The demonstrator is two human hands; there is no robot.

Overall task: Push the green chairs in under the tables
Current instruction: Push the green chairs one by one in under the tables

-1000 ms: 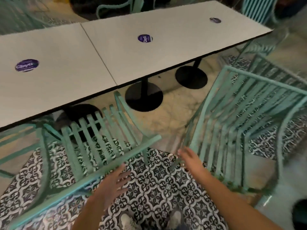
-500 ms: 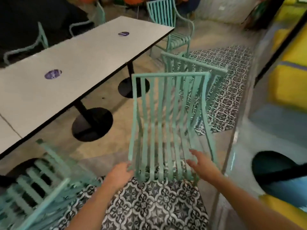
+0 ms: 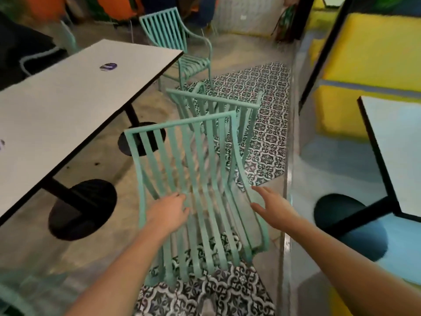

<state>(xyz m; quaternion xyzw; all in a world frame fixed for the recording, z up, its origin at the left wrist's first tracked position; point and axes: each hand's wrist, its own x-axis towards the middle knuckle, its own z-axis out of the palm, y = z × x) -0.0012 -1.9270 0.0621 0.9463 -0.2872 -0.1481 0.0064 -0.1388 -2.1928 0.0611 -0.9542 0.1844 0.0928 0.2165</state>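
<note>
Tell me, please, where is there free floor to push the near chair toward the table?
Bare concrete floor lies between the near chair and the table, bordered by two black table bases. It is crowded ahead: a second chair stands right behind the near one. The left hand and right hand are at its slats.

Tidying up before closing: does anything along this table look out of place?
Yes. Two green chairs, the near chair and the one behind, stand out on the floor beside the table, not under it. Left hand touches the near chair's slats; right hand is open at its side.
</note>
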